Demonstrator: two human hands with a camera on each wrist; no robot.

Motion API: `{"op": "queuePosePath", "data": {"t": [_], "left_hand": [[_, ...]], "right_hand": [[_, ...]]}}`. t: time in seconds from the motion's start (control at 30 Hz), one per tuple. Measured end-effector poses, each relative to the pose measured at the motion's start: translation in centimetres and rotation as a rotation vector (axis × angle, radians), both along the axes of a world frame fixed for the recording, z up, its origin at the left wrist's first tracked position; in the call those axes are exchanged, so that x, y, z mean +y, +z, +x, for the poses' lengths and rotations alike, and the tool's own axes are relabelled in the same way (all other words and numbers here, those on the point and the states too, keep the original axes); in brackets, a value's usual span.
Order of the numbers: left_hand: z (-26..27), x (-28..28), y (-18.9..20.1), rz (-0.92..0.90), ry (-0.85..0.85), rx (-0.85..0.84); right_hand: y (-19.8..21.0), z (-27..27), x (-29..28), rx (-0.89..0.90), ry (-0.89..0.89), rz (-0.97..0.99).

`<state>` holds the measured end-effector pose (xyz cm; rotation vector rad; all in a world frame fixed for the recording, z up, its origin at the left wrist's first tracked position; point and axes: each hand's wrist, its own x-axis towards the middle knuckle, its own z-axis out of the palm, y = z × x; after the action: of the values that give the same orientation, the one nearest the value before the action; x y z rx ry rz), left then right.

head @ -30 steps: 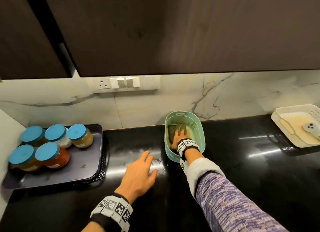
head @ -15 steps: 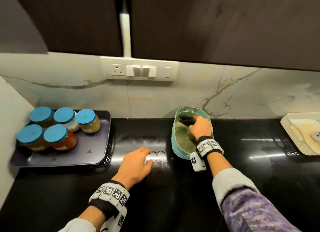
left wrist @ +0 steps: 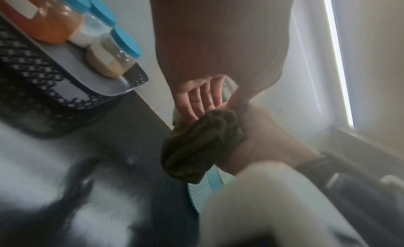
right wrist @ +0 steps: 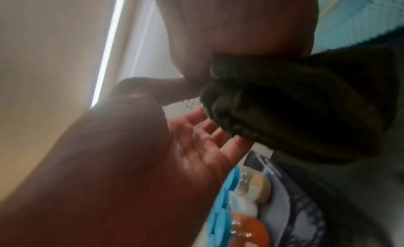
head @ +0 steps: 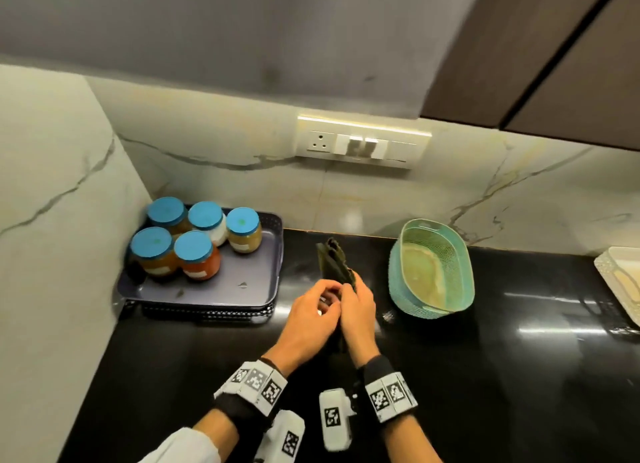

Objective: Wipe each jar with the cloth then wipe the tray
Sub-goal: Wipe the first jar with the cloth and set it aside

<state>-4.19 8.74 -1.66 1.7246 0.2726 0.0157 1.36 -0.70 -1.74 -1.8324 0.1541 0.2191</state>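
Five blue-lidded jars (head: 194, 241) stand clustered at the back left of a dark tray (head: 256, 289), at centre left of the head view, as a person readies a dark green cloth (head: 334, 260) over the black surface (head: 485, 376). The right hand (head: 358, 315) is clamped on the bunched cloth, part of which sticks up above the fist toward the wall and part of which hangs below it. The left hand (head: 311, 319) meets it from the left; the wrist views show its fingers (left wrist: 192, 103) straight and relaxed, palm open against the cloth's lower fold, gripping nothing. None of the jars appears to have been wiped yet. The step in hand looks like gathering the cloth into a workable pad; it is best done by folding it flat so one broad face meets the glass, then freeing the left hand to lift and steady a jar. The tray lies just left of both hands, near but apart. A teal basket (head: 431, 310) sits just right of the hands, against the marble wall.
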Motion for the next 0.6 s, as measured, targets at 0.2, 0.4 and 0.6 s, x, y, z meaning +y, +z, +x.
{"op": "queuePosePath", "data": {"t": [0.2, 0.4, 0.6], "left_hand": [[-4.2, 3.6, 0.1, -0.222, 0.025, -0.029], [-6.4, 10.0, 0.2, -0.18, 0.049, 0.037], [-2.4, 20.7, -2.3, 0.627, 0.393, 0.061]], "right_hand": [[1.1, -2.8, 4.9, 0.558, -0.1, 0.562], [0.7, -2.5, 7.5, 0.637, -0.078, 0.451], [1.5, -1.5, 10.6, 0.209, 0.048, 0.064]]}}
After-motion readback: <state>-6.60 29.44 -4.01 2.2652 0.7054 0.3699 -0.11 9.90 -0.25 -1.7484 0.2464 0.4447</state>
